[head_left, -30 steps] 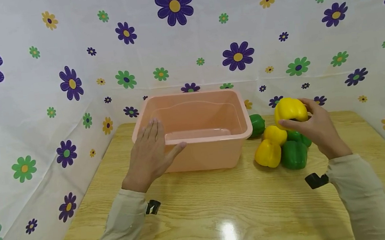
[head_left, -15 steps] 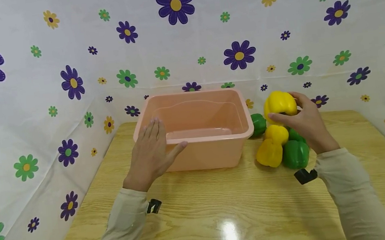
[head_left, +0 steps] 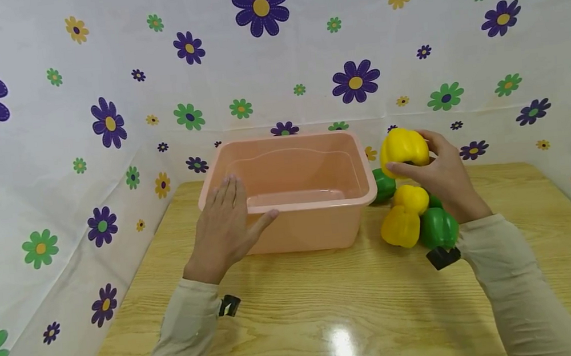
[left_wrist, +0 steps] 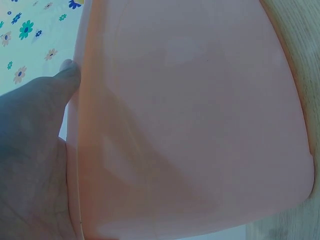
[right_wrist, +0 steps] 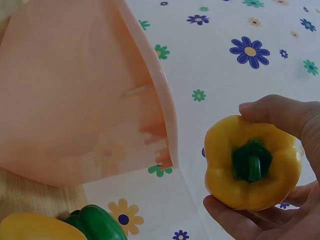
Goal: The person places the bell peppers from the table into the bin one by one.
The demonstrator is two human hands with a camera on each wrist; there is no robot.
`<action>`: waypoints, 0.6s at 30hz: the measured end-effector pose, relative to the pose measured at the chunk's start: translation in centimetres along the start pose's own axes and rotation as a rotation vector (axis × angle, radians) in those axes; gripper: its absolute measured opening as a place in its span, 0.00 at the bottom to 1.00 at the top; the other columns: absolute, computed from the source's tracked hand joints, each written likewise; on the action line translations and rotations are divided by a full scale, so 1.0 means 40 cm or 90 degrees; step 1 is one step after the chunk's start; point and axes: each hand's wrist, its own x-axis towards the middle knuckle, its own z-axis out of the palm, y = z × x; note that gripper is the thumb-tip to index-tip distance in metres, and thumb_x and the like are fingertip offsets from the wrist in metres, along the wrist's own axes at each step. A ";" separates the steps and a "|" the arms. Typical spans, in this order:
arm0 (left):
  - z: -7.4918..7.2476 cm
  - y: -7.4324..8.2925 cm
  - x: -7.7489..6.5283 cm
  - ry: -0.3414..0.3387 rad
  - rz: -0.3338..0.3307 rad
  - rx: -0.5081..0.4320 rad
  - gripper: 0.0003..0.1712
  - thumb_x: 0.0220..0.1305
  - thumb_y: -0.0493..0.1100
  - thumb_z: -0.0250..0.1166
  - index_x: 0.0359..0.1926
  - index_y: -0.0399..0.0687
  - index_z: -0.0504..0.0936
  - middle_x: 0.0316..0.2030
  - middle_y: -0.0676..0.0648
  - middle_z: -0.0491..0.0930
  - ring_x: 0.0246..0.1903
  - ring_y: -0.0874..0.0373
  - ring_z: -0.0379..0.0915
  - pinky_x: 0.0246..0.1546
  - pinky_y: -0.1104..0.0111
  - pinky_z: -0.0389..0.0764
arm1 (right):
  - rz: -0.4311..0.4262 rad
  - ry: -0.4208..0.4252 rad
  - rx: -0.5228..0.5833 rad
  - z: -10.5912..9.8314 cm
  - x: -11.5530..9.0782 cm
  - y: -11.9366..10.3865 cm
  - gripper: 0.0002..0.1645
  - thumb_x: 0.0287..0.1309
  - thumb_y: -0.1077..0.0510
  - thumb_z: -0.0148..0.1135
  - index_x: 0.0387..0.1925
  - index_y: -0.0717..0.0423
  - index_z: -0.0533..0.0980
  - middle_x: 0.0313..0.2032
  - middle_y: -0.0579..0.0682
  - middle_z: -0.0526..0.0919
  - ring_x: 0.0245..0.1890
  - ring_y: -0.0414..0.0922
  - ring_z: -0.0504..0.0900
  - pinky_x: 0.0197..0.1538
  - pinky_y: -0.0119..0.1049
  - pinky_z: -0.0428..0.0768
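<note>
Right hand (head_left: 445, 178) grips one yellow pepper (head_left: 403, 146), stem (right_wrist: 254, 167) and axis wristward, near two yellows (head_left: 400, 228), three greens (head_left: 439, 228); left hand (head_left: 222, 230) lies flat.

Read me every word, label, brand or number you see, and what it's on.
None to read: I see no lettering on the tub, held yellow pepper, other peppers or table.
The cloth shows only printed flowers.

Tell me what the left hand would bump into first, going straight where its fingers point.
Probably the far wall of the bin. How high the left hand sits is unclear, so it might instead reach the cloth.
</note>
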 end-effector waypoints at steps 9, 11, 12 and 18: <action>0.000 0.000 -0.003 0.015 0.009 0.003 0.60 0.69 0.76 0.49 0.76 0.26 0.52 0.76 0.30 0.52 0.77 0.40 0.44 0.77 0.51 0.46 | -0.003 -0.009 0.039 0.015 0.001 -0.016 0.57 0.57 0.44 0.75 0.79 0.52 0.52 0.70 0.56 0.63 0.59 0.53 0.70 0.65 0.51 0.75; 0.001 -0.001 -0.003 0.016 0.009 0.005 0.60 0.69 0.76 0.49 0.76 0.26 0.53 0.76 0.30 0.52 0.77 0.40 0.44 0.77 0.51 0.47 | -0.004 -0.011 0.045 0.018 0.001 -0.019 0.57 0.57 0.45 0.75 0.78 0.51 0.52 0.70 0.55 0.64 0.59 0.53 0.70 0.65 0.51 0.74; 0.001 -0.002 -0.002 0.016 0.009 0.004 0.60 0.69 0.76 0.49 0.76 0.26 0.53 0.76 0.30 0.52 0.77 0.40 0.44 0.77 0.51 0.47 | -0.005 -0.012 0.047 0.019 0.001 -0.021 0.57 0.57 0.45 0.75 0.78 0.51 0.52 0.69 0.55 0.64 0.59 0.52 0.70 0.65 0.50 0.74; 0.001 -0.002 -0.001 0.008 0.007 -0.001 0.61 0.69 0.76 0.48 0.76 0.26 0.52 0.76 0.30 0.51 0.77 0.40 0.43 0.77 0.51 0.46 | -0.014 -0.012 0.053 0.029 0.002 -0.029 0.56 0.57 0.45 0.75 0.78 0.51 0.54 0.67 0.55 0.66 0.58 0.51 0.70 0.66 0.50 0.73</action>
